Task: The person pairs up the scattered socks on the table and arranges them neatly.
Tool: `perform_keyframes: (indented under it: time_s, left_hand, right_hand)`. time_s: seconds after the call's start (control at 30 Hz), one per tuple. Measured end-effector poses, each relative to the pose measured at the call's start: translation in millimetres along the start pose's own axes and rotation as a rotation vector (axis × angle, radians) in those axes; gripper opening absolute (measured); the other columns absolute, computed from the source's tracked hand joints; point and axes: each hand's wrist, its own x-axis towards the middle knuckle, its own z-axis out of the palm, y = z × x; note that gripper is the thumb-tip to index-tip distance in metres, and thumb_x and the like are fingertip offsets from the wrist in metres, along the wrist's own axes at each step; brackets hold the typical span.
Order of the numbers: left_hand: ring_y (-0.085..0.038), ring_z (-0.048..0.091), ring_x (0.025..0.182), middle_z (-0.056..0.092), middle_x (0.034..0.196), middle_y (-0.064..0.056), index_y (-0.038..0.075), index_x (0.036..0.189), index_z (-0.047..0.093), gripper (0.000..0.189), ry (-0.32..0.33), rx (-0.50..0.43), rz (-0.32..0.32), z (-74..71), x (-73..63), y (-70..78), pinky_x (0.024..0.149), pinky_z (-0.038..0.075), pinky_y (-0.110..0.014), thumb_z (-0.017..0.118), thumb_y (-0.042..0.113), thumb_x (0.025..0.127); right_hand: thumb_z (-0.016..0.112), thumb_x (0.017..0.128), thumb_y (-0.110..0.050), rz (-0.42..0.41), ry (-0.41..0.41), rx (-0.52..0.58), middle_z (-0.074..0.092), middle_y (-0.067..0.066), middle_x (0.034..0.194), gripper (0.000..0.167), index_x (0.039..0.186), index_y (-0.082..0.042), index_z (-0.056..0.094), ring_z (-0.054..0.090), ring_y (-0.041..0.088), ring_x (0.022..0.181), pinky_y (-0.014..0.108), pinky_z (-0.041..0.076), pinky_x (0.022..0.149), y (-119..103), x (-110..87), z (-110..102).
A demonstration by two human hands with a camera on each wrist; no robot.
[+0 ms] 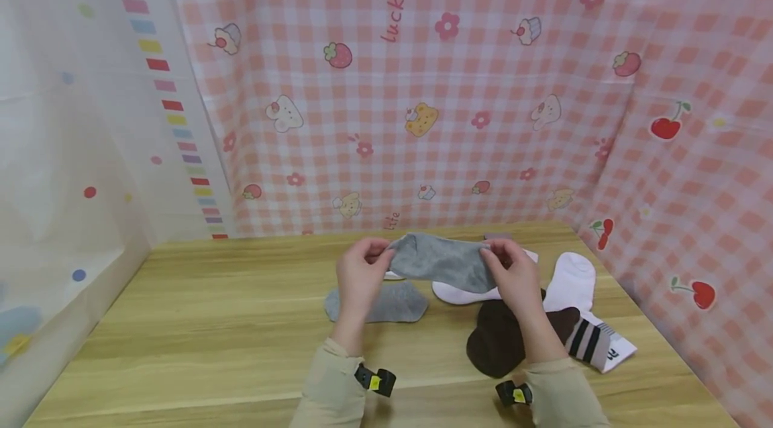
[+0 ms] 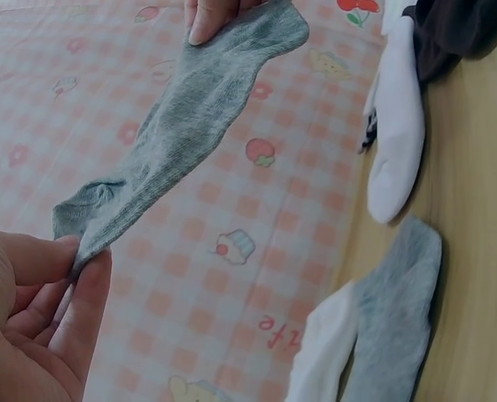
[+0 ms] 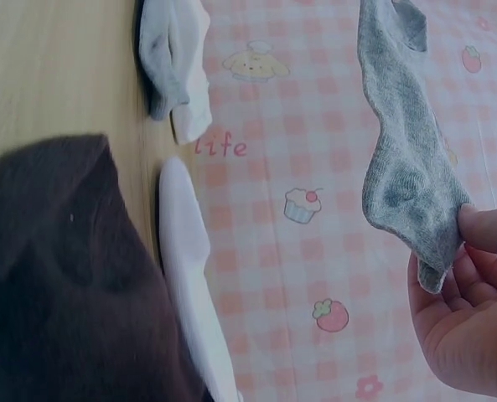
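Pinching one of two grey socks [image 1: 443, 263] [image 1: 398, 302], two hands [image 1: 359, 277] [image 1: 518, 275]

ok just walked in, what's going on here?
A person is holding up a gray sock by its two ends, left hand pinching one, right hand the other, clear of the wooden table. A second gray sock lies on the tabletop, with a white sock next to it. Over by the right arm, a dark brown sock lies near more white socks.

White sock [image 1: 461, 295] — partly hidden behind held grey sock [image 1: 443, 260], sleeves [image 1: 331, 384] — edge-cropped
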Motion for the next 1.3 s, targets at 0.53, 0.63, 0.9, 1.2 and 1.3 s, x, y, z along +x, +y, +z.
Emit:
perform_keyframes:
  time_s: [0.53, 0.63, 0.9, 1.2, 1.3]
  left_hand:
    - [-0.020, 0.065, 0.072, 0.071, 0.079, -0.007, 0.002, 0.088, 0.073, 0.007, 0.027, 0.051, 0.005, -21.7, 6.4, -1.3, 0.065, 0.053, -0.028, 0.078, 0.003, 0.083]
    - [-0.019, 0.065, 0.071, 0.071, 0.079, -0.007, 0.002, 0.087, 0.073, 0.007, 0.031, 0.058, 0.002, -24.3, 6.8, -2.2, 0.065, 0.053, -0.028, 0.078, 0.003, 0.082]
    - [-0.019, 0.065, 0.072, 0.071, 0.079, -0.007, 0.002, 0.088, 0.073, 0.008, 0.042, 0.079, -0.028, -33.0, 7.0, -3.2, 0.065, 0.052, -0.027, 0.078, 0.004, 0.082]
    - [-0.019, 0.064, 0.072, 0.070, 0.080, -0.006, 0.003, 0.088, 0.072, 0.007, -0.020, 0.168, -0.016, -46.4, 7.5, -8.6, 0.065, 0.052, -0.028, 0.077, 0.003, 0.083]
    - [-0.018, 0.064, 0.070, 0.070, 0.079, -0.006, 0.003, 0.087, 0.072, 0.007, -0.032, 0.184, -0.014, -49.8, 8.4, -11.6, 0.063, 0.052, -0.027, 0.077, 0.002, 0.082]
  right_hand:
    - [0.069, 0.093, -0.009, -0.024, -0.028, -0.012, 0.068, 0.015, 0.094, 0.015, 0.103, 0.001, 0.068, 0.061, 0.022, 0.082, 0.022, 0.048, 0.070, -13, 2.7, 19]
    - [0.070, 0.092, -0.008, -0.039, -0.025, 0.005, 0.068, 0.014, 0.092, 0.013, 0.102, 0.001, 0.068, 0.060, 0.019, 0.080, 0.020, 0.047, 0.069, -13, 2.8, 23]
    - [0.069, 0.093, -0.009, -0.043, -0.078, 0.021, 0.067, 0.012, 0.092, 0.014, 0.104, 0.000, 0.069, 0.060, 0.019, 0.080, 0.023, 0.048, 0.069, -17, 3.6, 33]
    - [0.069, 0.093, -0.011, -0.061, -0.173, 0.000, 0.066, 0.008, 0.092, 0.011, 0.102, -0.003, 0.068, 0.061, 0.020, 0.083, 0.032, 0.051, 0.072, -15, 1.7, 41]
    - [0.069, 0.093, -0.010, -0.079, -0.205, -0.011, 0.066, 0.008, 0.092, 0.010, 0.101, -0.004, 0.068, 0.060, 0.020, 0.082, 0.033, 0.051, 0.073, -14, 1.3, 43]
